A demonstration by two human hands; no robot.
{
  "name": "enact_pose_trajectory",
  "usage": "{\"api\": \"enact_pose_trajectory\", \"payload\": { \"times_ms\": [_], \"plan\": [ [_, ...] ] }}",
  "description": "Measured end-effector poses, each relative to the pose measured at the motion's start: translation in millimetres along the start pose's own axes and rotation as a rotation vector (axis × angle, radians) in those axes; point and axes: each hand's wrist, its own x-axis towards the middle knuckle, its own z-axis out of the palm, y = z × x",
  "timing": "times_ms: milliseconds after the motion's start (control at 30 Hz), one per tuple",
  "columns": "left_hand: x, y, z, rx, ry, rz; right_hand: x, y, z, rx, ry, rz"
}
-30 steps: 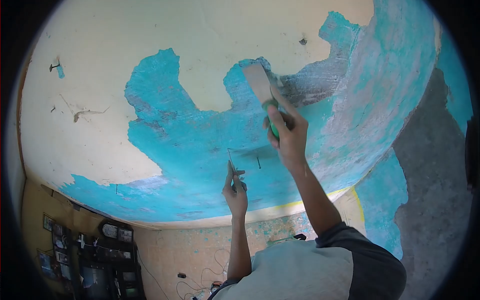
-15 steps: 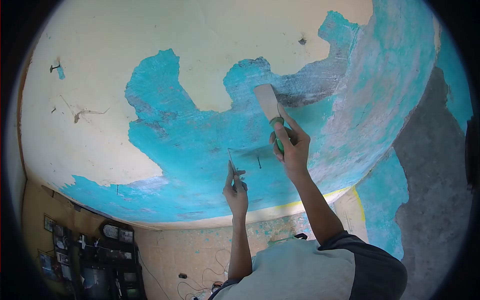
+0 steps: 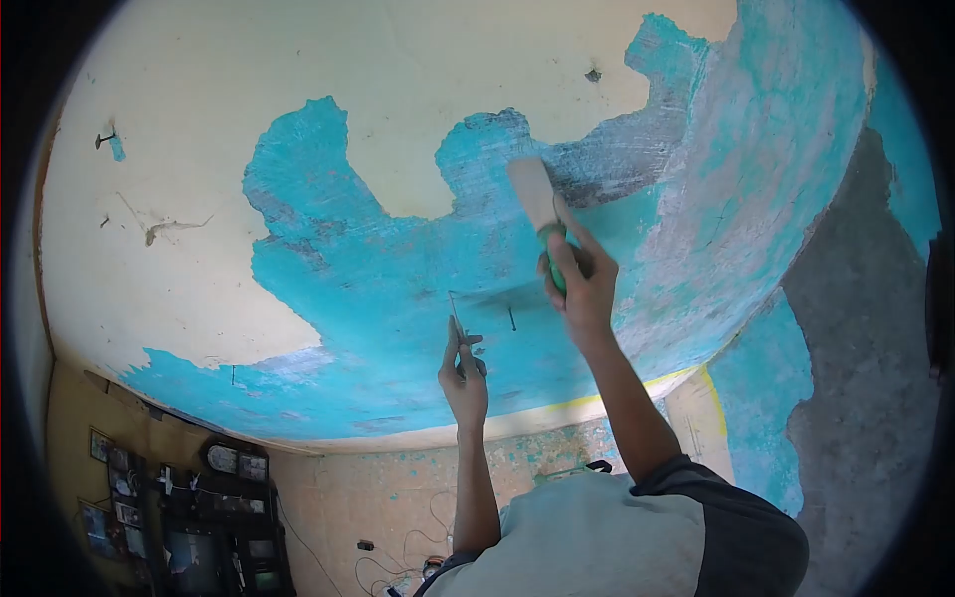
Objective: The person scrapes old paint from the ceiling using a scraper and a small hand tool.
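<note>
My right hand (image 3: 587,289) is closed round the green handle of a scraper (image 3: 534,191), one finger stretched along its blade. The broad blade lies at the wall (image 3: 398,279), on a blue patch next to a dark grey scraped area, below the cream paint (image 3: 428,70). Lower and to the left, my left hand (image 3: 464,383) pinches a thin pointed tool (image 3: 455,306), seen nearly edge-on, with its tip near the blue surface. What kind of tool it is, I cannot tell.
A nail (image 3: 512,318) sticks out of the wall between my hands. Another metal piece (image 3: 105,137) juts out at the upper left. Dark shelving (image 3: 204,517) with framed pictures stands at the lower left. Cables (image 3: 398,567) and paint flakes lie on the floor.
The view has shifted slightly. The scraper blade is slightly higher relative to the blue patch's edge, and both hands keep their holds.
</note>
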Motion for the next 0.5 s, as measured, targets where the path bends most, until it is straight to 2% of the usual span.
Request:
{"api": "enact_pose_trajectory", "payload": {
  "times_ms": [167, 400, 500],
  "plan": [
    [-2, 12, 0, 0.045, -0.024, -0.044, 24, -37, 15, 0.092, -0.066, 0.011],
    [-2, 7, -2, 0.030, -0.020, -0.040, -8, 17, -6, 0.088, -0.007, 0.014],
    [-2, 9, -1, 0.028, -0.019, -0.046, 8, -25, 10, 0.098, -0.016, 0.048]
  ]
}}
